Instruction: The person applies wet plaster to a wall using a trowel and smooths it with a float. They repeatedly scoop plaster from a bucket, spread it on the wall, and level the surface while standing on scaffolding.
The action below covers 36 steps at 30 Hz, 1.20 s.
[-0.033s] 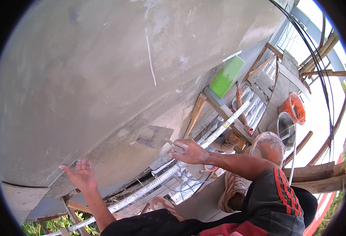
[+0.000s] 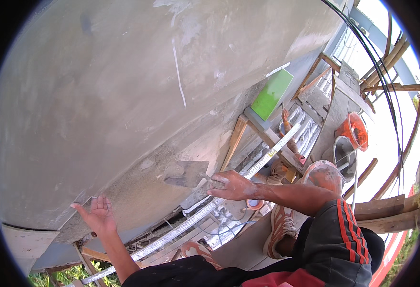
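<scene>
My right hand is closed round the handle of a trowel. Its flat, mortar-grey blade points left, over the rough lower band of the plastered wall; whether it touches the wall I cannot tell. My left hand is empty, its palm turned up and its fingers apart. Those fingertips are close to the lower edge of the smooth grey plaster, and contact there is unclear. A pale streak runs down the plaster above the trowel.
A long whitish bar crosses below my hands. At right stand an orange bucket, a grey bucket and a mortar-smeared rounded orange thing. Beyond are a green panel, another person's arm, timber framing and black cables.
The view has shifted slightly. The trowel blade sits a little lower in the picture, still in my right hand; my left hand keeps its open pose.
</scene>
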Each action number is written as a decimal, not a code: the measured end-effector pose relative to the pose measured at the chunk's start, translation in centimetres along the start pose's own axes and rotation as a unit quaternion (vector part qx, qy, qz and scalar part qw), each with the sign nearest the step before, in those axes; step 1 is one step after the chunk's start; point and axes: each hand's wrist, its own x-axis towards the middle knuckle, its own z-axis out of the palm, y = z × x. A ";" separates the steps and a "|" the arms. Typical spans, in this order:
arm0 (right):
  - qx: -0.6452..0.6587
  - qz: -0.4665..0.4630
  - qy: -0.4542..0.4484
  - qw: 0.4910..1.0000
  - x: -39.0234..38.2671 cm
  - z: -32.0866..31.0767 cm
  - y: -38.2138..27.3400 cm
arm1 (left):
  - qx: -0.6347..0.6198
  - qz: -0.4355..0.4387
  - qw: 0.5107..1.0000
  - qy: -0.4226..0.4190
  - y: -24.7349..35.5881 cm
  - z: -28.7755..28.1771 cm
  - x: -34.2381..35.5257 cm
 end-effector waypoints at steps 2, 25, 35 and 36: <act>-0.068 -0.001 -0.108 0.992 -1.8 -4.6 -0.4 | -0.008 -0.009 1.000 -0.013 -0.5 0.4 0.3; -0.201 0.143 -0.338 0.908 -15.4 -15.5 -2.7 | -0.001 0.000 0.999 -0.049 -1.3 0.0 0.3; -0.219 0.166 -0.383 0.882 -10.9 -15.1 -5.4 | 0.008 -0.001 0.999 -0.031 0.2 -1.7 1.8; -0.225 0.171 -0.383 0.880 -11.1 -15.2 -5.7 | 0.012 0.002 0.999 -0.050 -0.6 -0.6 1.3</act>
